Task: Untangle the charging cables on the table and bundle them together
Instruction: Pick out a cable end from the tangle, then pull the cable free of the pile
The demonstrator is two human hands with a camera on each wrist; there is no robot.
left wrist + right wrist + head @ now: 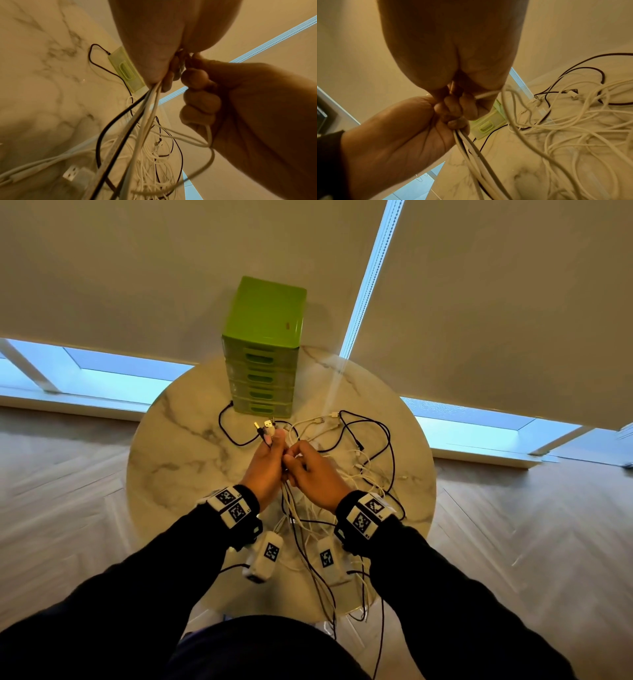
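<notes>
White and black charging cables (346, 460) are only part sorted. Head view: left hand (265, 465) is fisted round a gathered group, several plug ends (265, 426) sticking out above the fingers. Right hand (313, 474) sits touching it, fingers curled on a white strand. Rest of the cables lie in loose overlapping loops on the marble table (178, 460), mostly right of the hands, and some hang over the near edge. Risk: pulling the strand while those loops cross could tighten a knot rather than free it. Green drawer unit (262, 354) stands at the far edge; one black cable (226, 426) loops right beside its base, and may snag there or drag on it. Two white tagged devices (265, 556) dangle below the wrists among the hanging strands, so they could catch.

Left wrist view: left hand (154, 40) is clamped on a bundle (145, 115) of white and black strands running down to the pile. Right hand (231, 101) has its fingers curled with a white loop (188, 139) trailing from it. If the left grip slackens, the gathered ends will likely slip and mix again.

Right wrist view: right hand (453, 54) pinches a white strand (485, 95) at the fingertips; the exact pinch is partly hidden. Left hand (406, 128) is closed on the bundle (471, 148). White tangle (573, 128) on the table crosses over a black cable (590, 65), which is the main obstruction.
</notes>
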